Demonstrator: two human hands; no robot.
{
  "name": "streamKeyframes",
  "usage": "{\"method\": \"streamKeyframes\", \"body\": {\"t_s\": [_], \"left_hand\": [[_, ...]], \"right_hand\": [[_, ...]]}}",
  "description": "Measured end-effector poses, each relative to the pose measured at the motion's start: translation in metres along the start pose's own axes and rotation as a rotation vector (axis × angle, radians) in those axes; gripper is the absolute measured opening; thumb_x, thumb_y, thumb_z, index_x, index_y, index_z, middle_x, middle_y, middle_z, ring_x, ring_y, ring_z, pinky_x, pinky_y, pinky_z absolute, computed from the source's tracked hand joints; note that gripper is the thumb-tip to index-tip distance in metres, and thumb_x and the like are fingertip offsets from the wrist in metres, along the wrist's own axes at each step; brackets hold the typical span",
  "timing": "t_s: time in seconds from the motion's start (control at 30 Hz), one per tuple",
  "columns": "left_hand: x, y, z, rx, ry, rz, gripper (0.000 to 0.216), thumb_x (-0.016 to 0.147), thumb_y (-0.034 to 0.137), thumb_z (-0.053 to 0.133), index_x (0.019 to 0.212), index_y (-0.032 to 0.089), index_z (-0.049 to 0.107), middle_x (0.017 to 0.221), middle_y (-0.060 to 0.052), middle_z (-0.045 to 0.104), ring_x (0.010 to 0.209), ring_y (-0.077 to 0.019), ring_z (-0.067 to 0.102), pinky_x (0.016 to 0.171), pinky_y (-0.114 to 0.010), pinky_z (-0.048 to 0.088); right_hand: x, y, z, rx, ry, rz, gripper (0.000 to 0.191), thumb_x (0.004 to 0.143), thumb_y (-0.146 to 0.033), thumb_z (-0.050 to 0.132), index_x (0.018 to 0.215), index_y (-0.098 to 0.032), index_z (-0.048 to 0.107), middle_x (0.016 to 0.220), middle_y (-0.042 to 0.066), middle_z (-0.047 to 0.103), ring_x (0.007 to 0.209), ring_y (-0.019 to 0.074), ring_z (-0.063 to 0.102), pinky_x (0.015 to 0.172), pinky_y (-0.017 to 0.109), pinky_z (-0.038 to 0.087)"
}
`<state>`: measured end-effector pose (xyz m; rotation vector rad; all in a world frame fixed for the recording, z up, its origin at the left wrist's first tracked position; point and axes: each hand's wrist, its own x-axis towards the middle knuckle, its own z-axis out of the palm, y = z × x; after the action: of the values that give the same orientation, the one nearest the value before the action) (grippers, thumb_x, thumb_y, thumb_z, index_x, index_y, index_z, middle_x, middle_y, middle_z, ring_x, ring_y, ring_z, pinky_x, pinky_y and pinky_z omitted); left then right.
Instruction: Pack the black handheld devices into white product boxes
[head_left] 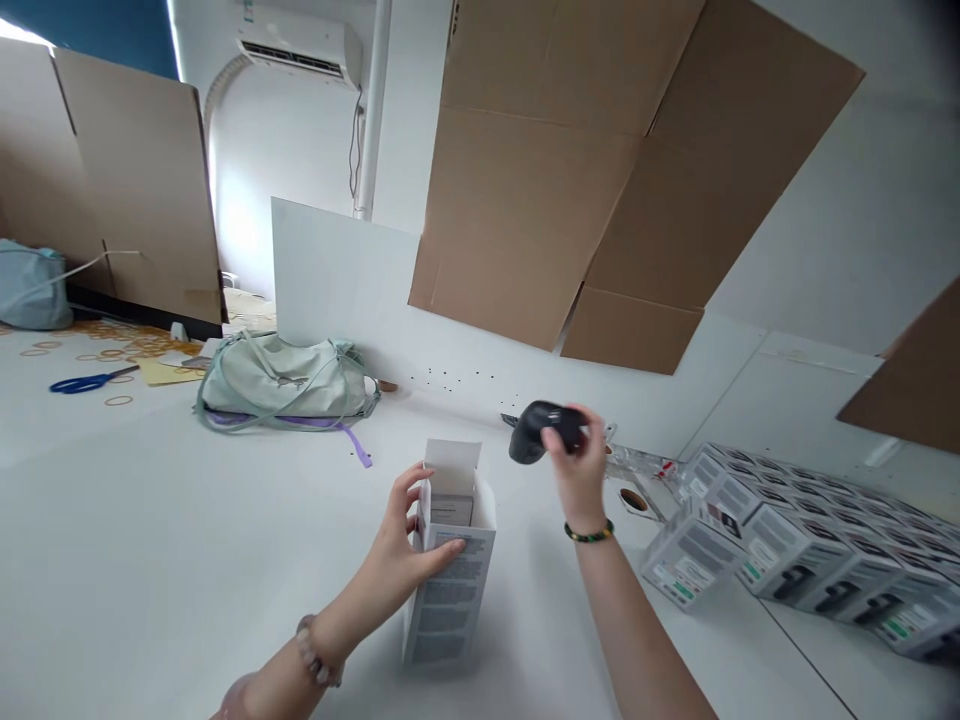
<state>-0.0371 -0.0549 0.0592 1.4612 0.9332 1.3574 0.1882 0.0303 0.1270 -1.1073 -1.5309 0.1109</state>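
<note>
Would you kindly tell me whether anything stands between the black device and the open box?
Nothing visible stands between the device and the box; its raised flap is at the far edge, and a pale item shows inside.

The black device [529, 434] is blurred, and print [450, 592] on the open box [439, 648] is too small to read.

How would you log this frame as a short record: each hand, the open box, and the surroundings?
Left hand: gripping the open box
Right hand: holding a black device above the table
Open box: upright, flap raised, printed piece inside
To the right: rows of printed boxes
To the left: pale green bag, blue-handled scissors
</note>
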Motion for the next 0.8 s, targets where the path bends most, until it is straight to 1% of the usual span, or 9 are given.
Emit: {"method": "streamKeyframes", "body": {"t_s": [0.03, 0.1, 0.17, 0.3, 0.43, 0.53, 0.6, 0.7, 0.8], "left_hand": [[0.000, -0.003, 0.001, 0.022, 0.004, 0.033, 0.065, 0.080, 0.038, 0.074, 0.129, 0.040, 0.031, 0.146, -0.007, 0.033, 0.120, -0.0283, 0.054, 0.092, -0.045, 0.053], [-0.001, -0.010, 0.003, 0.074, 0.012, 0.099, 0.064, 0.079, 0.036, 0.074, 0.128, 0.041, 0.033, 0.153, -0.005, 0.024, 0.128, -0.0294, 0.047, 0.099, -0.047, 0.048], [-0.003, -0.016, 0.005, 0.120, 0.012, 0.153, 0.063, 0.079, 0.034, 0.075, 0.128, 0.041, 0.035, 0.155, -0.004, 0.019, 0.134, -0.0308, 0.041, 0.104, -0.049, 0.044], [-0.008, -0.026, 0.010, 0.141, -0.001, 0.262, 0.065, 0.078, 0.034, 0.077, 0.129, 0.040, 0.037, 0.157, -0.006, 0.017, 0.140, -0.0347, 0.033, 0.105, -0.051, 0.043], [-0.012, -0.033, 0.014, 0.143, -0.039, 0.359, 0.069, 0.082, 0.032, 0.074, 0.136, 0.043, 0.033, 0.155, -0.007, 0.021, 0.143, -0.0338, 0.028, 0.105, -0.050, 0.044], [-0.012, -0.038, 0.015, 0.212, -0.047, 0.368, 0.067, 0.084, 0.034, 0.071, 0.139, 0.044, 0.034, 0.155, -0.008, 0.021, 0.144, -0.0343, 0.027, 0.108, -0.052, 0.042], [-0.012, -0.038, 0.014, 0.263, -0.046, 0.401, 0.064, 0.085, 0.038, 0.070, 0.139, 0.043, 0.037, 0.155, -0.008, 0.022, 0.143, -0.0354, 0.029, 0.110, -0.055, 0.038], [-0.010, -0.032, 0.012, 0.350, -0.090, 0.410, 0.045, 0.085, 0.039, 0.069, 0.127, 0.038, 0.054, 0.153, -0.007, 0.023, 0.138, -0.0361, 0.037, 0.110, -0.054, 0.040], [-0.010, -0.024, 0.010, 0.401, -0.141, 0.371, 0.021, 0.085, 0.035, 0.069, 0.104, 0.029, 0.066, 0.152, -0.007, 0.023, 0.135, -0.0365, 0.039, 0.107, -0.050, 0.044]], "right_hand": [[-0.001, -0.015, -0.013, 0.160, 0.162, -0.032, 0.040, 0.088, -0.044, 0.049, 0.122, -0.025, 0.039, 0.118, 0.009, 0.048, 0.089, 0.0204, 0.058, 0.070, 0.034, 0.052], [-0.008, -0.043, -0.032, 0.409, 0.256, -0.095, 0.032, 0.088, -0.046, 0.049, 0.115, -0.028, 0.045, 0.103, 0.003, 0.049, 0.071, 0.0156, 0.054, 0.057, 0.028, 0.048], [-0.018, -0.066, -0.041, 0.474, 0.143, -0.149, 0.029, 0.086, -0.044, 0.055, 0.110, -0.028, 0.051, 0.096, 0.001, 0.051, 0.070, 0.0152, 0.054, 0.059, 0.028, 0.049], [-0.048, -0.086, -0.031, 0.266, -0.260, -0.111, 0.031, 0.081, -0.036, 0.064, 0.108, -0.025, 0.053, 0.096, 0.003, 0.059, 0.085, 0.0200, 0.059, 0.076, 0.035, 0.053], [-0.069, -0.081, -0.018, -0.034, -0.481, 0.000, 0.038, 0.074, -0.034, 0.072, 0.106, -0.019, 0.057, 0.106, 0.012, 0.059, 0.103, 0.0298, 0.056, 0.089, 0.049, 0.049], [-0.073, -0.072, -0.021, -0.118, -0.578, -0.045, 0.027, 0.076, -0.036, 0.074, 0.095, -0.020, 0.063, 0.103, 0.011, 0.063, 0.110, 0.0337, 0.051, 0.094, 0.053, 0.045], [-0.073, -0.062, -0.025, 0.016, -0.633, -0.090, 0.021, 0.088, -0.042, 0.062, 0.091, -0.022, 0.067, 0.103, 0.009, 0.064, 0.111, 0.0310, 0.052, 0.098, 0.052, 0.043], [-0.075, -0.041, -0.024, 0.351, -0.613, -0.026, 0.036, 0.100, -0.048, 0.036, 0.103, -0.028, 0.066, 0.114, 0.007, 0.062, 0.114, 0.0237, 0.055, 0.103, 0.044, 0.042], [-0.085, -0.021, -0.011, 0.564, -0.511, 0.146, 0.043, 0.094, -0.052, 0.052, 0.133, -0.036, 0.045, 0.134, 0.006, 0.051, 0.115, 0.0204, 0.055, 0.098, 0.038, 0.048]]}}
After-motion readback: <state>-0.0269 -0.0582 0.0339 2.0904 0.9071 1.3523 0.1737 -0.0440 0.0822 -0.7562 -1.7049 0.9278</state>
